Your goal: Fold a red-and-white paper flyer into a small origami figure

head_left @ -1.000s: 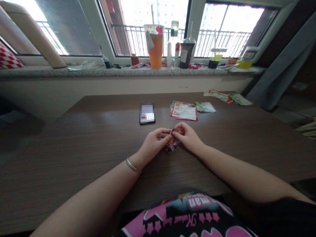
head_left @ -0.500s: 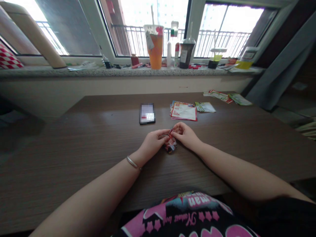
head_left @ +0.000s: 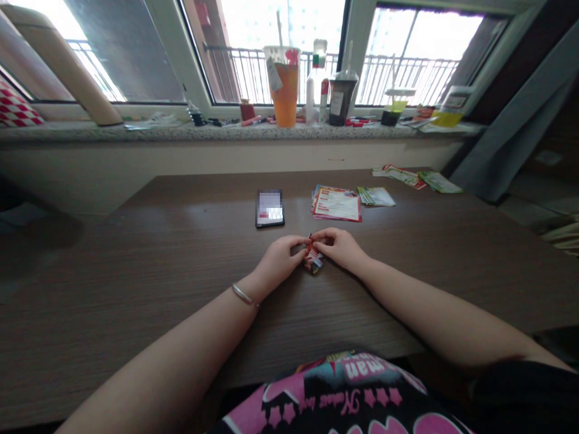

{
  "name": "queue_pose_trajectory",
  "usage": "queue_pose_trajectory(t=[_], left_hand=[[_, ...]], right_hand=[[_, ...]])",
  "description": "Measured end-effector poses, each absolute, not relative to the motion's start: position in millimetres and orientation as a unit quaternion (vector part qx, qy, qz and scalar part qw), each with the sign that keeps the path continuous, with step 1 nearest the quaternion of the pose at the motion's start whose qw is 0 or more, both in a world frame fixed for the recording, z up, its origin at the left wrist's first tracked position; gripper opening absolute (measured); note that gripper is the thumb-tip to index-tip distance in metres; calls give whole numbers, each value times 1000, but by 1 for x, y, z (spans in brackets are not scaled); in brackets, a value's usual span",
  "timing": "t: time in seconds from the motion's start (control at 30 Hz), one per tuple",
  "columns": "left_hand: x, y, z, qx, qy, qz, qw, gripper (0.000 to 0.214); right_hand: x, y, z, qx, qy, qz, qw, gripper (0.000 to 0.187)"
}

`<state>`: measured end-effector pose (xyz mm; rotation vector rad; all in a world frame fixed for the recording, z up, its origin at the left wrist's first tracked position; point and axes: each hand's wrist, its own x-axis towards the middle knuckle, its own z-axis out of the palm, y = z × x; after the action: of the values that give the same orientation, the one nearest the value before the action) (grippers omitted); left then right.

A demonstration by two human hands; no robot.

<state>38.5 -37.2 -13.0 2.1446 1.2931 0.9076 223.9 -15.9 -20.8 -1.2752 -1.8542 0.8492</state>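
Small printed packet (head_left: 313, 261), red and dark in colouring, held at the near-middle of the brown table (head_left: 149, 271). Its upper edge is gripped by 2 hands at once: pinched from one side by the thumb and fingers of the left hand (head_left: 281, 260), from the other by those of the right hand (head_left: 341, 248). Fingertips of both nearly meet above the packet; whether they touch cannot be told. Lower part left uncovered, pointed toward the body. Whether the packet is torn cannot be made out.

A silver bracelet (head_left: 242, 294) is worn on the left wrist. Beyond the left hand, a phone (head_left: 270, 209) is laid flat, its screen blurred. Beyond the right hand, a pile of red-bordered cards (head_left: 338, 205) is seen, with green-and-white cards (head_left: 377, 196) placed just beside it. On the windowsill (head_left: 158, 134), an orange drink cup (head_left: 286, 90) and a dark drink cup (head_left: 342, 99) are stood upright.
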Motion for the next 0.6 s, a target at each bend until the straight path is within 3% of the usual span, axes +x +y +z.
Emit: queue_pose_trajectory(t=[0.23,0.6], left_hand=[[34,-30,-17,848,450,235,150,35],[35,-29,-24,867,446,209,78,37]], right_hand=[[228,-9,-25,-457,-825,157,294,26],[226,-14,-24,-462,-850,91,234,45]])
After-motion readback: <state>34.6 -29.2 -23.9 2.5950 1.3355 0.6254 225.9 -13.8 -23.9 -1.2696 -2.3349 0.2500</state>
